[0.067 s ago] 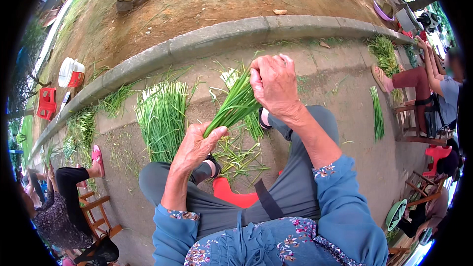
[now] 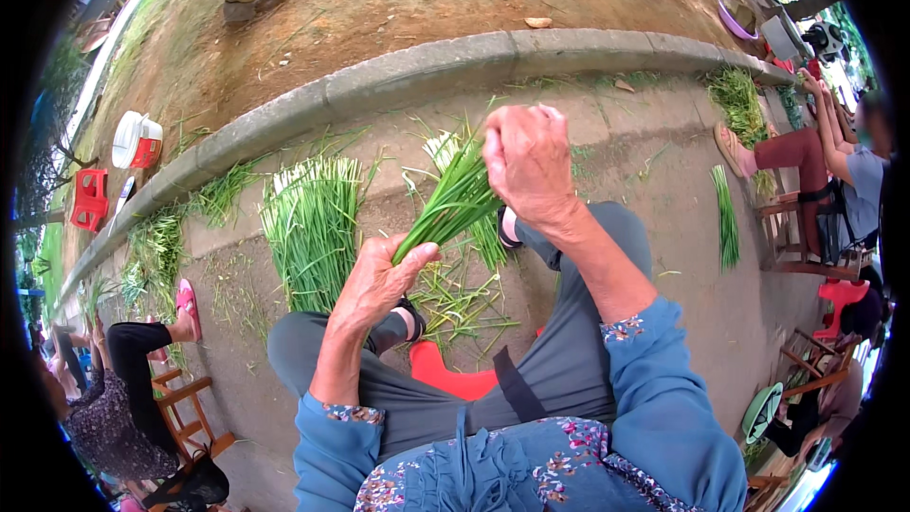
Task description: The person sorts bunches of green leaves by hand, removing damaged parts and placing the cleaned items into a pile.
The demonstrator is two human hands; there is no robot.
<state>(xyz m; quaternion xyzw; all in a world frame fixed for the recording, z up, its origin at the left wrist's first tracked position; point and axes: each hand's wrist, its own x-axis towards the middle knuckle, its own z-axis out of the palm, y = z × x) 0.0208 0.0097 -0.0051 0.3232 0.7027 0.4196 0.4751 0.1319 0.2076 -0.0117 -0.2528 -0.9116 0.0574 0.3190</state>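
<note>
A bunch of green chives [image 2: 453, 192] slants across the space between my hands, above my knees. My left hand [image 2: 370, 280] is closed around its lower end, thumb lying along the stalks. At the upper end my right hand [image 2: 533, 166] has its fingers curled in on the stalks; the fingertips are hidden behind the knuckles. On the ground to the left lies a large, neatly laid pile of chives [image 2: 313, 232] with pale ends pointing away. A smaller heap of chives [image 2: 487, 245] sits partly behind the held bunch. Loose stalks [image 2: 460, 308] are scattered between my feet.
A concrete kerb [image 2: 417, 68] curves across beyond the piles, with bare soil behind. A white bucket [image 2: 129, 140] and red stool [image 2: 90, 199] stand far left. Another chive bundle [image 2: 726, 218] lies right. Seated people are at both sides, on wooden chairs [image 2: 185, 408] at left.
My right hand has shifted very slightly at the upper end of the chives. Everything else looks the same.
</note>
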